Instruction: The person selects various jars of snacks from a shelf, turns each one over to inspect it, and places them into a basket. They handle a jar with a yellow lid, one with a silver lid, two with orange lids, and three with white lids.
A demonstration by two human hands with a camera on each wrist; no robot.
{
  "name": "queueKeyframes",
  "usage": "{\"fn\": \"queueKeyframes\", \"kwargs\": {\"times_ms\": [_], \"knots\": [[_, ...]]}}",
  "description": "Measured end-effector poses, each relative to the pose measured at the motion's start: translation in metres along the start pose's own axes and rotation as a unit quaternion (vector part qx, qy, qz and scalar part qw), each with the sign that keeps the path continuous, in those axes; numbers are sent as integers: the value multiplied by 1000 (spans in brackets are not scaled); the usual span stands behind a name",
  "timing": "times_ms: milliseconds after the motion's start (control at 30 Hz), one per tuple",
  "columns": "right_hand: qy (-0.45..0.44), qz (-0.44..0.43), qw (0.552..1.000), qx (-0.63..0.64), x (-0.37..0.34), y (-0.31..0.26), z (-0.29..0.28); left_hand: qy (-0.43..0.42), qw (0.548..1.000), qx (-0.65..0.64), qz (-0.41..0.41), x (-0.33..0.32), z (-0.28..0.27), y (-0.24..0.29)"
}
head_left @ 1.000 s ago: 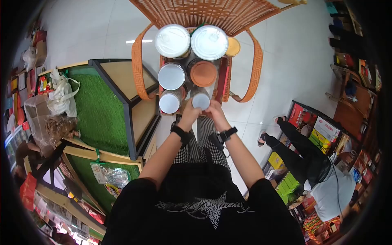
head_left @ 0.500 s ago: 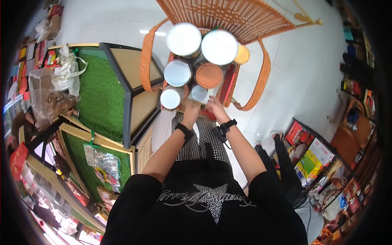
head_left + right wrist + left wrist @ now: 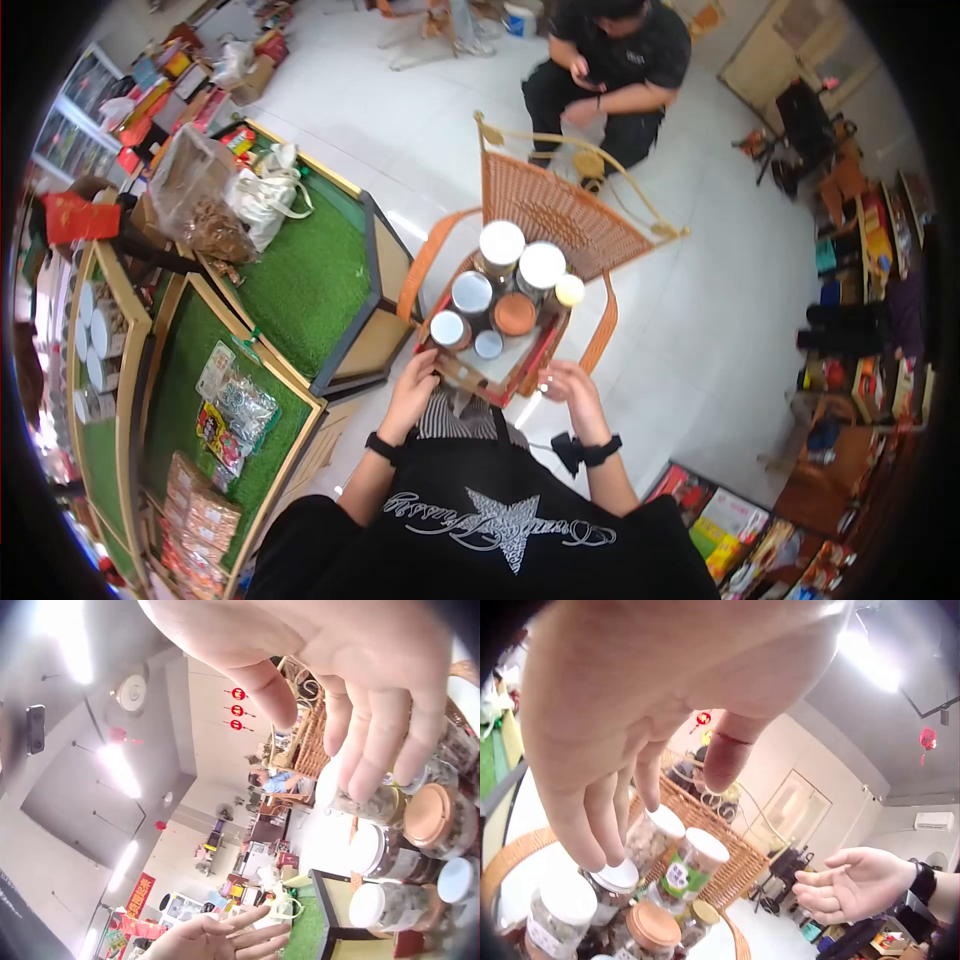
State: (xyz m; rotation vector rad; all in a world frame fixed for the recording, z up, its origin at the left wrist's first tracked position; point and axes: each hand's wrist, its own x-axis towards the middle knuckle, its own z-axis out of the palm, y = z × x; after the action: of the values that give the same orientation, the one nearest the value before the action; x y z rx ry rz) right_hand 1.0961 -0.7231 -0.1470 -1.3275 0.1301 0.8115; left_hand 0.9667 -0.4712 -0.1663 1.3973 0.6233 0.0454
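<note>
Several lidded clear jars stand in a red-edged box [image 3: 545, 362] on a wicker chair [image 3: 560, 215]. They include a small jar with a pale lid [image 3: 488, 346] near the front, an orange-lidded jar [image 3: 514, 314] and a yellow-lidded jar [image 3: 569, 290]. Through the sides of some jars, dry contents show, as in the green-labelled jar [image 3: 681, 876]. My left hand [image 3: 412, 388] is beside the box's front left corner, fingers loosely extended. On the other side, my right hand [image 3: 580, 396] hovers off the front right, palm turned inward with relaxed fingers. Neither hand holds anything.
To the left are green-lined display bins [image 3: 315, 290] with a white bag [image 3: 268, 205] and packaged goods [image 3: 240, 400]. The chair's curved armrests [image 3: 597, 335] flank the box. A seated person [image 3: 610, 80] is beyond the chair. Boxed goods [image 3: 725, 520] sit at lower right.
Both hands have let go of the small pale-lidded jar at the box's front and spread apart to either side. The head view has tilted up, showing the seated person beyond the chair.
</note>
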Motion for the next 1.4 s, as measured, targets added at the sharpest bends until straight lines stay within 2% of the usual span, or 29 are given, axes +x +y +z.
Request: {"fn": "queueKeyframes", "kwargs": {"times_ms": [167, 233, 333, 500, 633, 833, 967, 1167, 1300, 1400], "knots": [[-48, -21, 999, 1, -16, 3, 34, 58, 997, -24, 54, -27, -8, 26], [-79, -15, 997, -13, -13, 5, 53, 54, 997, -34, 42, -38, -12, 42], [-165, -7, 985, -45, -13, 2, 87, 84, 992, -45, 83, -51, -31, 48], [-233, -33, 962, -141, -15, -12, 139, 168, 977, -50, 118, -97, -77, 48], [-271, -32, 951, -147, -16, -1, 187, 237, 959, -92, 127, -154, -121, 34], [-304, -2, 938, -168, -50, 58, 284, 324, 927, -129, 141, -248, -204, -4], [-397, -1, 894, -208, -86, 102, 353, 394, 895, -149, 147, -305, -246, -20], [-472, 4, 851, -232, -125, 137, 430, 473, 852, -173, 140, -378, -274, -39], [-497, 1, 821, -281, -134, 159, 457, 529, 814, -199, 134, -406, -283, -62], [-538, 35, 791, -290, -138, 173, 471, 556, 792, -222, 119, -415, -282, -72]]}}
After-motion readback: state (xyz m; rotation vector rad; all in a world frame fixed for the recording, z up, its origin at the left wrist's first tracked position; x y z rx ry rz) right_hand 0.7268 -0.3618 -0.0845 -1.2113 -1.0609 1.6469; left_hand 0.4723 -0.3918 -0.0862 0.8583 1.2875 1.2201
